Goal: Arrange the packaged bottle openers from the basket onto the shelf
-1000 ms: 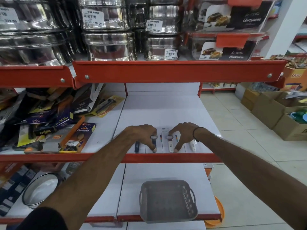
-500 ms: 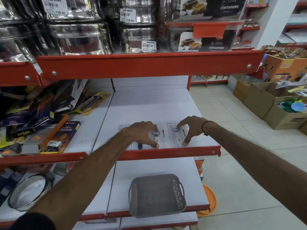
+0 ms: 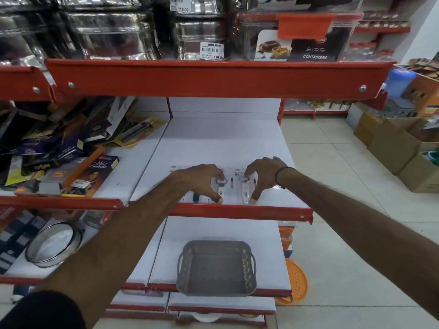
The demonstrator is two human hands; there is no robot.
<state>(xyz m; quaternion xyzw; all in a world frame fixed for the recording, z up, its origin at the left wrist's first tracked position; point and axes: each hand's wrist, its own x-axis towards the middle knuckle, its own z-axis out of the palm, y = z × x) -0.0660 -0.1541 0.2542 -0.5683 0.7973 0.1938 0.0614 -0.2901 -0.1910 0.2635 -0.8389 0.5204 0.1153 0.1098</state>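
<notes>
Several packaged bottle openers lie flat in a row at the front of the white, red-edged shelf (image 3: 225,143). My left hand (image 3: 202,181) spans a white-handled opener pack (image 3: 221,189), index finger at its top ring and thumb at its lower end. A dark blue-handled opener (image 3: 196,197) shows partly under that hand. My right hand (image 3: 263,176) grips another white-handled opener pack (image 3: 244,192) the same way. The grey plastic basket (image 3: 213,243) sits on the shelf below and looks empty.
Boxed and carded kitchen tools (image 3: 71,148) are piled on the left half of the shelf. Steel tins (image 3: 114,36) and container boxes stand above. A round sieve (image 3: 54,243) lies lower left. Cardboard boxes (image 3: 392,148) and an orange plate (image 3: 297,281) sit on the tiled floor at right.
The view has shifted, so the shelf now sits further right and lower in frame. Both hands stay on the same two opener packs at the shelf's front, with only small finger adjustments.
</notes>
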